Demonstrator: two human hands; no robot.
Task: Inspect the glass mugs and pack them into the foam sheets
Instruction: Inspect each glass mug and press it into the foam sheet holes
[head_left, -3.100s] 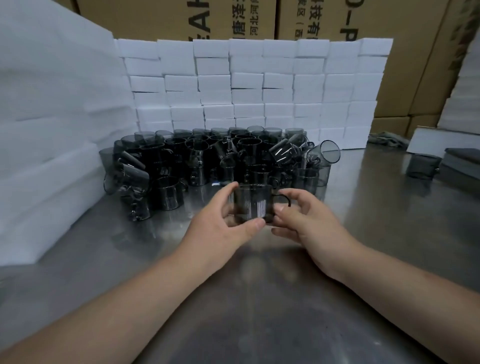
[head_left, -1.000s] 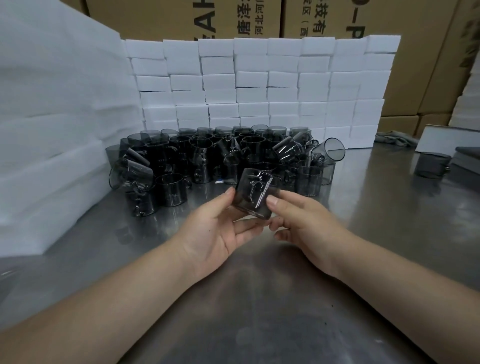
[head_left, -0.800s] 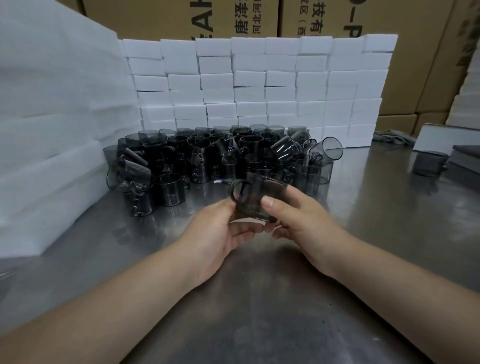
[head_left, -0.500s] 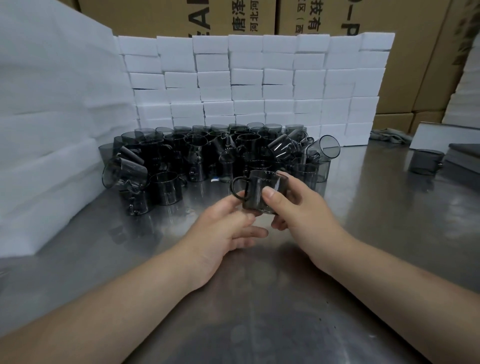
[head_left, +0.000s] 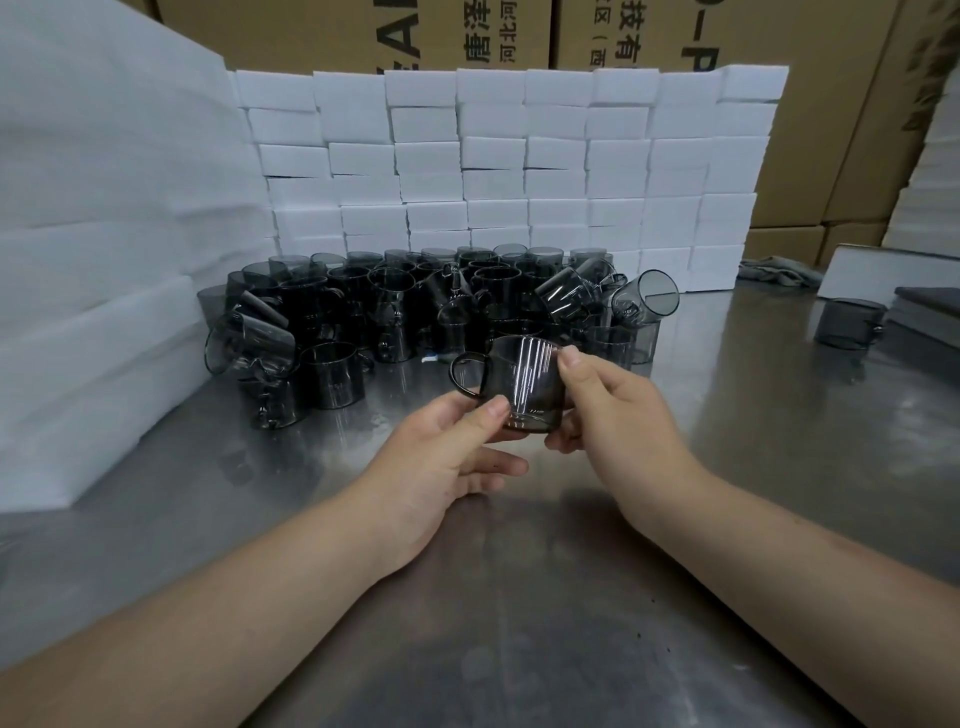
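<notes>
While my right hand (head_left: 618, 415) pinches mug (head_left: 524, 384) by rim, my left hand (head_left: 441, 457) pinching its lower wall, mug hangs upright above table (head_left: 519, 623), handle left. Risk: smooth glass slips on regrip, strikes steel, or knocks mug pile (head_left: 415, 312) just beyond. Foam sheets (head_left: 104, 260) stacked left.

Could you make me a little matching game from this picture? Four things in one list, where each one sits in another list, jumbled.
1. held mug
2. heap of mugs
3. lone mug
4. foam blocks

A. stacked as a wall at the back
B. standing apart, far right on the table
C. gripped by left hand and right hand
D. crowded before the wall, some tipped

Pairs: 1-C, 2-D, 3-B, 4-A.
</notes>
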